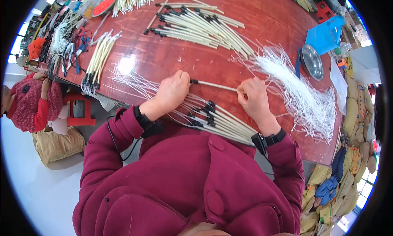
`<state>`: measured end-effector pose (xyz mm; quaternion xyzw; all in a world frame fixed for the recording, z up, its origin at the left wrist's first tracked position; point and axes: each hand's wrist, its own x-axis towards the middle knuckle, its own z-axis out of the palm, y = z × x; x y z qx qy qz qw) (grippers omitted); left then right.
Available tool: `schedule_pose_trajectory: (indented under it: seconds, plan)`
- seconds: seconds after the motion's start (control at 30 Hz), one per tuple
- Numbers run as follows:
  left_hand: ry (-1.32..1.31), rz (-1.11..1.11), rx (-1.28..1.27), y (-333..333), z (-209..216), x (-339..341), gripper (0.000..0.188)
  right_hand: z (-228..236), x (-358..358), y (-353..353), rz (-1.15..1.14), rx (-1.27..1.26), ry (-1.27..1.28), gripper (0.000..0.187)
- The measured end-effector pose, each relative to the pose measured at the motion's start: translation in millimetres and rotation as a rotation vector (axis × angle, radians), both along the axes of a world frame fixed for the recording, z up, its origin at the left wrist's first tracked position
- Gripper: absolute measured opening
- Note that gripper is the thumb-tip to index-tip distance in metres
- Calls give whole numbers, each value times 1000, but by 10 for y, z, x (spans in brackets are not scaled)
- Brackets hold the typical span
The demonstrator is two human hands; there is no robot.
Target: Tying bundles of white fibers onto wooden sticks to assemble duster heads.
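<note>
A thin cream-coloured rod [217,86] with a black end fitting spans the gap between my hands. My left hand [174,91] is closed at the fitting end, gripping it with curled fingers. At the other end, my right hand [254,97] pinches the rod between thumb and fingertips; whether it also holds a white string is too fine to make out. Nearest my body lies a row of similar rods [231,123] with black fittings, white strings trailing leftward from them under my left hand. To the right of my right hand spreads a large bundle of white strings [297,90].
Farther across the red table [163,55] lies a pile of rods with black fittings [200,29]. A smaller rod bundle [102,57] sits left. A metal bowl [312,62] and blue container [325,35] stand right. Another person [35,98] sits at far left by a red stool [77,109].
</note>
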<state>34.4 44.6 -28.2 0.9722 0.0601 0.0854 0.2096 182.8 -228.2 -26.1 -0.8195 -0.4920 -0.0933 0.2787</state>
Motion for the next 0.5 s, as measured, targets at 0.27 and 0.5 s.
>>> schedule_pose_trajectory:
  seconds: [0.27, 0.5]
  plan:
    - [-177, -47, -363, 9, -89, 27, 12, 29, -18, -9, 4, 8, 10, 18]
    - [-77, 27, -436, 152, 59, 43, 20, 34, -4, 24, 67, 18, -11, 20]
